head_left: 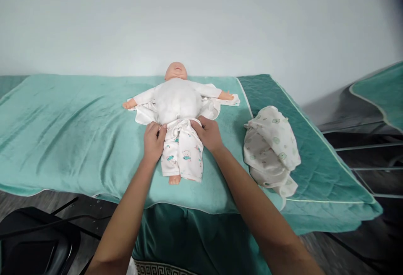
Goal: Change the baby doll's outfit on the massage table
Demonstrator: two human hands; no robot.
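Observation:
A baby doll (178, 98) lies on its back with its arms spread, its head toward the wall. White printed baby pants (183, 153) cover its legs, and one foot shows below the hem. My left hand (154, 140) is closed on the left side of the waistband. On the other side, my right hand (208, 132) grips the waistband between thumb and fingers. Beneath the doll's back and arms a white printed baby top (143, 114) is spread open. The doll's torso and sleeves are plain white.
A crumpled white cloth (271, 149) with green prints lies to the right on the green quilted cover (315, 182). A black chair (34, 241) stands at the lower left. Behind the bed rises a pale wall (201, 19). Metal bars (368, 145) show at the right.

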